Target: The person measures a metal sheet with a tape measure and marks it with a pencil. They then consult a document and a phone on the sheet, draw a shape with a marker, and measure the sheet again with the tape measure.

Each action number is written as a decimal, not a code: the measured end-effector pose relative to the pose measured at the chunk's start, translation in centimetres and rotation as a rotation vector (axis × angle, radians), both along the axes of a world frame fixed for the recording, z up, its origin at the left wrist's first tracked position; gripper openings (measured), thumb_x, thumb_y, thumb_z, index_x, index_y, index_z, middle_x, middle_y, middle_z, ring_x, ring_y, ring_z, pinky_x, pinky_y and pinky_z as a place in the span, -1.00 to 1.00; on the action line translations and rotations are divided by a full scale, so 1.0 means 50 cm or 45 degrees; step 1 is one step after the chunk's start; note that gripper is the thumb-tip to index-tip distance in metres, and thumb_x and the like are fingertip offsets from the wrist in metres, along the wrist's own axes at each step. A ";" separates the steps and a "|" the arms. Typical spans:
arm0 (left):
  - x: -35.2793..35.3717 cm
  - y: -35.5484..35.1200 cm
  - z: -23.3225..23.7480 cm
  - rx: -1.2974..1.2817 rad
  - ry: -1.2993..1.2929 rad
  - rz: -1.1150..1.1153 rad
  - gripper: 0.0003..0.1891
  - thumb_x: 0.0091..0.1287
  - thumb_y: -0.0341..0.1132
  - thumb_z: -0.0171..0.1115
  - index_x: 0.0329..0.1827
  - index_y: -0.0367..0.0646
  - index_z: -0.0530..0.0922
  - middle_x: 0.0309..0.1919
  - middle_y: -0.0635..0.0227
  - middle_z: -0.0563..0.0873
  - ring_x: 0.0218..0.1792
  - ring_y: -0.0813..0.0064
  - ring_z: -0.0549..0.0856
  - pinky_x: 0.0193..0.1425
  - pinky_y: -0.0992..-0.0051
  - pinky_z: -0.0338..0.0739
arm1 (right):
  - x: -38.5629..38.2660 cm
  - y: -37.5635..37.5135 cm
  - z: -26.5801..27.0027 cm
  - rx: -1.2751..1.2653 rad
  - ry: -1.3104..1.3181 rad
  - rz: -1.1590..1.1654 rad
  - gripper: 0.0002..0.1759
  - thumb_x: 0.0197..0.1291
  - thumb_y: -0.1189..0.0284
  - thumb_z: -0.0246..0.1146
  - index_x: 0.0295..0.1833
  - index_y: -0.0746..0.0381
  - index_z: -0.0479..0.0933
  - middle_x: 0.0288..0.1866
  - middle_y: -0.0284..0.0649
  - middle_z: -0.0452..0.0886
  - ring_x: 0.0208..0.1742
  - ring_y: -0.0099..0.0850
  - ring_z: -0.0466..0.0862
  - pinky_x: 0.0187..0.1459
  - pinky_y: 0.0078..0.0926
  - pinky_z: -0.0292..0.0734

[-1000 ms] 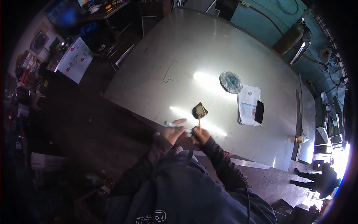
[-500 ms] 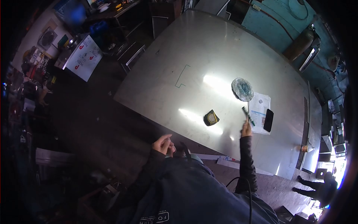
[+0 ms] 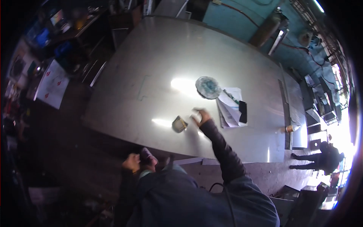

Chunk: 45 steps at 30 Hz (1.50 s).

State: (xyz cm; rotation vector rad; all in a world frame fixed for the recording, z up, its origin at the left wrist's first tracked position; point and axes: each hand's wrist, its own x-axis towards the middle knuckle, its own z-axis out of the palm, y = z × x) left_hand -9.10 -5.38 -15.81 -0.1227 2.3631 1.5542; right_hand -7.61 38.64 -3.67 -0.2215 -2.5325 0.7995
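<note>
My right hand point(image 3: 201, 116) is over the metal table point(image 3: 170, 49), fingers apart and holding nothing, just right of a yellow and black tape measure point(image 3: 179, 124). Below the table's near edge, my left hand point(image 3: 132, 162) is blurred, beside a dark purplish shape I cannot identify. A round, plastic-wrapped object point(image 3: 208, 87) sits near the middle of the table. To its right are papers point(image 3: 229, 109) with lifted sheets, a green marker point(image 3: 231, 96) lying on them, and a black phone point(image 3: 242, 112) at their right side.
Green lines are drawn on the table's left part. A bottle point(image 3: 292, 128) stands near the right edge. Another person point(image 3: 321, 157) stands at the far right. A gas cylinder point(image 3: 266, 28) leans at the back wall. A white panel point(image 3: 53, 84) is at the left.
My right hand has let go of the green marker, which now lies on the papers, and has moved left toward the tape measure. The papers' sheets are now lifted. The camera view has shifted.
</note>
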 end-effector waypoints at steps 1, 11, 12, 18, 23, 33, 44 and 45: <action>-0.005 -0.052 0.102 -0.332 0.333 -0.284 -0.71 0.44 -0.10 0.13 -0.20 -0.17 0.55 -0.45 0.29 0.75 -0.51 0.50 0.72 -0.50 0.45 0.56 | -0.022 0.091 -0.023 0.082 -0.022 -0.179 -0.50 0.06 0.31 0.41 0.11 0.26 0.51 0.02 0.03 0.58 0.06 -0.04 0.59 0.07 -0.17 0.50; 0.205 -0.589 -0.101 -1.586 0.146 -0.874 -0.53 0.49 -0.03 0.01 0.23 -0.23 0.45 -0.19 0.17 0.76 -0.27 0.32 0.76 -0.19 0.30 0.66 | -0.025 0.524 -0.107 0.352 -0.400 -0.929 -0.41 0.00 0.37 0.36 0.22 0.17 0.47 0.15 0.06 0.46 0.18 0.06 0.46 0.20 -0.05 0.41; 0.210 -0.586 -0.088 -1.513 -0.077 -0.800 -0.55 0.48 -0.05 0.03 0.22 -0.23 0.46 -0.20 0.17 0.75 -0.29 0.33 0.76 -0.21 0.31 0.66 | -0.015 0.552 -0.137 0.446 -0.378 -0.886 -0.40 0.00 0.39 0.36 0.24 0.17 0.46 0.16 0.05 0.46 0.18 0.05 0.46 0.21 -0.04 0.41; 0.126 -0.437 -0.026 -0.670 -0.623 0.249 -0.65 0.43 -0.16 0.13 0.13 -0.23 0.52 -0.23 0.14 0.73 -0.39 0.37 0.74 -0.33 0.37 0.65 | -0.016 0.603 -0.153 0.281 -0.679 -0.704 -0.32 0.00 0.41 0.32 0.32 0.12 0.36 -0.01 0.11 0.60 0.06 0.10 0.59 0.07 -0.02 0.53; 0.025 -0.243 0.048 -0.387 -0.513 0.343 -0.71 0.40 -0.24 0.20 0.07 -0.23 0.56 -0.26 0.12 0.72 -0.45 0.40 0.72 -0.41 0.41 0.64 | -0.022 0.547 -0.121 0.125 -0.954 -0.743 -0.24 0.00 0.33 0.30 0.39 0.09 0.27 -0.30 0.13 0.67 -0.23 0.10 0.68 -0.16 -0.03 0.60; 0.058 -0.148 -0.060 -0.177 -0.595 0.310 -0.83 0.43 -0.38 0.14 -0.03 -0.27 0.57 -0.29 0.25 0.67 -0.44 0.41 0.69 -0.38 0.43 0.70 | 0.129 0.219 -0.130 -0.268 -0.763 -0.545 -0.13 0.08 0.28 0.28 0.49 0.18 0.08 -0.07 0.17 0.63 -0.06 0.14 0.64 0.02 -0.06 0.55; 0.045 -0.163 -0.016 -0.278 -0.669 0.401 -0.85 0.42 -0.44 0.13 -0.02 -0.25 0.54 -0.18 0.29 0.63 -0.28 0.40 0.66 -0.34 0.45 0.68 | 0.194 0.259 -0.077 -0.482 -0.359 -0.708 -0.27 -0.03 0.30 0.34 0.32 0.20 0.35 -0.61 -0.24 0.47 -0.55 -0.32 0.58 -0.41 -0.34 0.51; 0.041 -0.126 0.016 -0.355 -0.621 0.284 -0.85 0.42 -0.44 0.13 -0.03 -0.26 0.55 -0.20 0.29 0.64 -0.32 0.41 0.67 -0.33 0.46 0.67 | 0.204 0.283 -0.095 -0.480 -0.267 -0.803 -0.28 -0.03 0.31 0.33 0.32 0.20 0.34 -0.65 -0.29 0.42 -0.60 -0.35 0.53 -0.46 -0.37 0.48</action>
